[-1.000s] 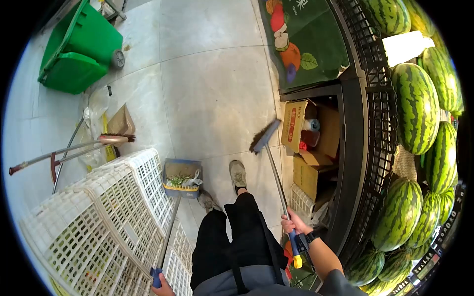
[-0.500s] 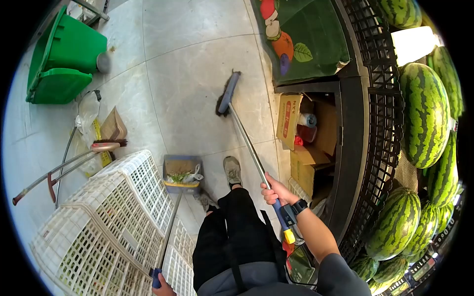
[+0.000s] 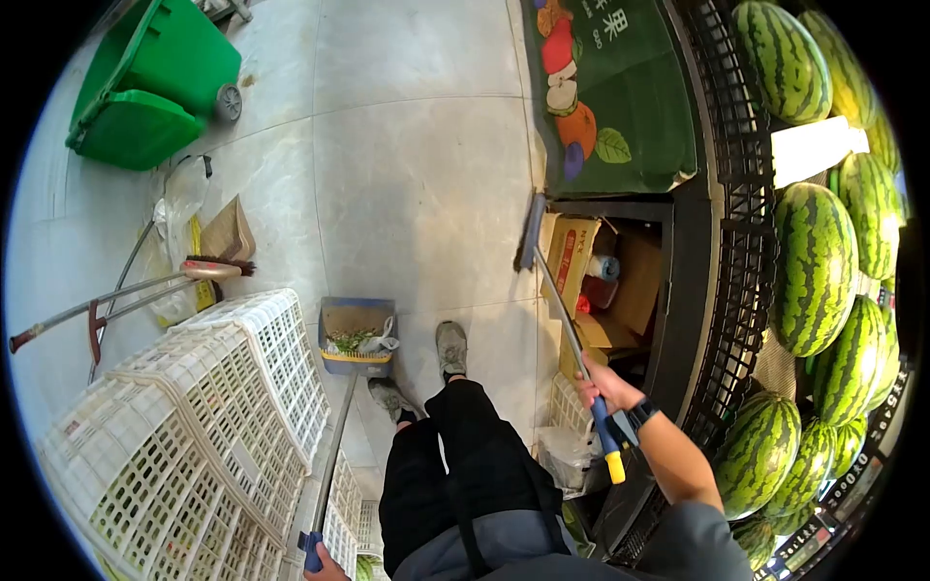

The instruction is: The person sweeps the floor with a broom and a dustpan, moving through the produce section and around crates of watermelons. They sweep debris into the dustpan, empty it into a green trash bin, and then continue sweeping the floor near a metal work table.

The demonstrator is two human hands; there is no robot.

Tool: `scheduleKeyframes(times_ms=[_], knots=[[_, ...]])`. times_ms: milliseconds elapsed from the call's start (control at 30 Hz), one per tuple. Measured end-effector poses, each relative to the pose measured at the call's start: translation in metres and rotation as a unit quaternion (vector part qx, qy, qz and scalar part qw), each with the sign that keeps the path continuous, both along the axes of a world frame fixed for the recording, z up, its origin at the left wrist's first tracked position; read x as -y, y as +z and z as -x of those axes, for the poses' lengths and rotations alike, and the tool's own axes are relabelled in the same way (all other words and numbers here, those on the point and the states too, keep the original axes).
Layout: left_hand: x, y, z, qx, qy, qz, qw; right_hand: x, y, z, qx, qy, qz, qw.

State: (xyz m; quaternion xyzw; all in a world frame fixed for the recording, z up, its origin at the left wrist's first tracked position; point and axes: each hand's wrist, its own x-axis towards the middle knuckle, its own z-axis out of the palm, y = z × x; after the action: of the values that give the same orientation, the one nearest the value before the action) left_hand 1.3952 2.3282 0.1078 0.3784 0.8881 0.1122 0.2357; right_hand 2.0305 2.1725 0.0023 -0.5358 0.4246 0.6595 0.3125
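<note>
My right hand (image 3: 607,384) is wrapped round the metal handle of a broom (image 3: 564,315), just above its blue and yellow grip end. The broom's dark bristle head (image 3: 530,232) rests on the floor against the base of the display stand on the right. At the bottom left, my left hand (image 3: 327,566) is closed on the blue grip of a long-handled dustpan (image 3: 358,366), partly cut off by the frame edge. The dustpan's pan lies on the floor in front of my left shoe, with green leafy scraps (image 3: 351,341) and whitish plastic in it.
White plastic crates (image 3: 208,416) stand stacked on the left. Beyond them are another broom (image 3: 218,269), plastic bags and a green wheeled bin (image 3: 184,68). To the right, watermelons (image 3: 817,271) lie behind a black basket rim (image 3: 741,194), above an open cardboard box (image 3: 572,259).
My right hand has swung the broom to the right, from the middle of the floor to the stand's base. The dustpan stays about where it was beside my feet.
</note>
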Motion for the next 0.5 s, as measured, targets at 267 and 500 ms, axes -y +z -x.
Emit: scheduleKeyframes(times_ms=[267,500], knots=[[0.033,-0.007,-0.003,0.09,-0.004,-0.06,0.994,-0.088,-0.024,0.022,0.061,0.241,-0.024,0.968],[0.028,-0.01,0.009,0.103,-0.05,-0.019,0.993,-0.092,-0.003,0.07,0.057,0.292,-0.103,0.949]])
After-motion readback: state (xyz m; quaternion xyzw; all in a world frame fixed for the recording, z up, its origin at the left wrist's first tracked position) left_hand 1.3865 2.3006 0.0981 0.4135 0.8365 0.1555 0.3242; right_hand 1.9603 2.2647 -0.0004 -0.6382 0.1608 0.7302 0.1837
